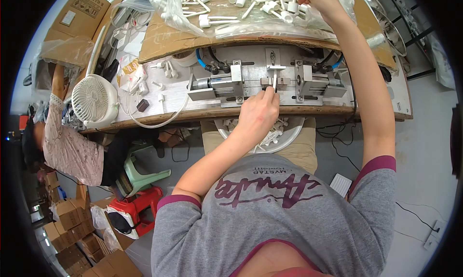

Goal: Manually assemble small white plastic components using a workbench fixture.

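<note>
My left hand [260, 114] is at the middle of a metal clamping fixture, its fingertips closed on the near end of a white stemmed plastic cap [275, 77]. That piece lies upright in the view over a small metal block [281, 82], under a metal bracket [273, 60]. Two metal cylinder units, left [219, 86] and right [318, 84], flank it. My right hand [322, 1] reaches far over the fixture to a heap of similar white stemmed caps [238, 0] on clear plastic. Its fingers pinch around one such cap [292, 7]; the picture's top edge cuts them off in part.
A cardboard sheet [164, 38] lies under the heap. Left of the fixture are a white fan [95, 100], a white hose and loose caps [170, 69]. A basin [289, 141] of white pieces rests on my lap. Another person [72, 142] works at the far left.
</note>
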A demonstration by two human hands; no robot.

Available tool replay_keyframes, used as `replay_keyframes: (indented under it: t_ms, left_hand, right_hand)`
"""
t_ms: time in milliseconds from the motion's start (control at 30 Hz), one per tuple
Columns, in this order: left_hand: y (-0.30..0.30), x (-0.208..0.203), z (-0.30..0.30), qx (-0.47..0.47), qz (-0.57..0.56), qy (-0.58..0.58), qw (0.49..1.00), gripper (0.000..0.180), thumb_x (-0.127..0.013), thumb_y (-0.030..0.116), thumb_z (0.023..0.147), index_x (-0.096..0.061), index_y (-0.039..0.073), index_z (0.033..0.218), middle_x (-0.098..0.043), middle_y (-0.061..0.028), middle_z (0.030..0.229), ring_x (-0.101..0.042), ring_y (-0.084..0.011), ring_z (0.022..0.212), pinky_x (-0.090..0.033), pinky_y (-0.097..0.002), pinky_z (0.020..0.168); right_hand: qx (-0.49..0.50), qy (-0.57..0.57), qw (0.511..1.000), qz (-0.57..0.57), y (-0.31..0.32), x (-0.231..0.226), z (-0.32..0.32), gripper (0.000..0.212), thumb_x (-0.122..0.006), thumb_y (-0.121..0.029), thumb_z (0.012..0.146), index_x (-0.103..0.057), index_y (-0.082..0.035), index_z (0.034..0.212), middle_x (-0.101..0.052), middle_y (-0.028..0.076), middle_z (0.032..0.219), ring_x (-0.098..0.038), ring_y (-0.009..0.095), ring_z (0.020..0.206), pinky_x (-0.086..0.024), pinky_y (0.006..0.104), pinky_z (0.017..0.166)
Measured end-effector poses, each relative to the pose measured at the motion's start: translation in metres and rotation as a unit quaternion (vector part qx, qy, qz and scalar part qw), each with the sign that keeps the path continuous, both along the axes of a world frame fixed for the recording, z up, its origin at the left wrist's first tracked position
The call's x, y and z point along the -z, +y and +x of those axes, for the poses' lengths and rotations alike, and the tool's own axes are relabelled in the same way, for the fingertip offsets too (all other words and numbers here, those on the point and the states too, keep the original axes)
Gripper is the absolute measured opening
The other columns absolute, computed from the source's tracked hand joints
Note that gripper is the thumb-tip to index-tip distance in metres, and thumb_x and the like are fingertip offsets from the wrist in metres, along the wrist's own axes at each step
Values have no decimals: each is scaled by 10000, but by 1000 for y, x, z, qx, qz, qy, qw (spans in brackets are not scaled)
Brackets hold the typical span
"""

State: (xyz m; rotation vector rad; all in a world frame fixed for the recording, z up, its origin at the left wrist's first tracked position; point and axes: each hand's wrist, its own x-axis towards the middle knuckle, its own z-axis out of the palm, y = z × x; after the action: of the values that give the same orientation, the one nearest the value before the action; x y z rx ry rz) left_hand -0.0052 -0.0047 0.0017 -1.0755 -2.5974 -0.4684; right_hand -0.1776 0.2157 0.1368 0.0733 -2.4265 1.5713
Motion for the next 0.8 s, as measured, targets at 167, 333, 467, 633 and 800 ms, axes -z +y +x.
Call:
replay_keyframes:
  t_ms: [167, 333, 467, 633, 800]
  left_hand:
    - [-3, 1, 3, -1, 33, 15, 999, 274, -692, 61, 763, -678, -19, 1024, -620, -155, 1267, -663, -218, 791, -542, -328, 663]
    - [-8, 13, -1, 10, 38, 34, 999, 259, -744, 120, 743, -707, 30, 983, -678, -140, 1208, -677, -181, 681, -522, -305, 628]
    - [-10, 15, -7, -4, 44, 26, 999, 255, -757, 123, 741, -716, 42, 979, -691, -127, 1186, -680, -195, 660, -518, -301, 619]
    - [-12, 16, -12, 6, 65, 2, 998, 240, -767, 143, 744, -728, 59, 965, -691, -89, 1199, -669, -222, 610, -524, -305, 594]
    - [-11, 15, -10, -7, 76, -24, 997, 249, -775, 178, 748, -734, 77, 972, -684, -72, 1216, -652, -247, 562, -529, -313, 567]
  right_hand:
    - [12, -17, 983, -184, 4, -2, 14, 211, -753, -130, 862, -657, -36, 1024, -629, 17, 783, -586, 93, 699, -468, 257, 655]
    - [-30, -27, 971, -235, 11, 7, 30, 111, -710, -145, 903, -627, -73, 892, -616, 3, 773, -569, 81, 673, -452, 235, 644]
    - [-44, -10, 958, -283, 9, 17, 49, 113, -699, -136, 910, -634, -44, 917, -609, 5, 763, -568, 68, 642, -445, 197, 571]
    - [-17, -22, 936, -351, 1, 21, 88, 130, -705, -123, 892, -670, -9, 943, -631, 47, 788, -613, 107, 679, -474, 219, 569]
    - [-57, -23, 930, -361, -6, 51, 117, 374, -662, -153, 945, -583, 76, 1230, -627, 1, 839, -547, -5, 645, -413, 134, 522]
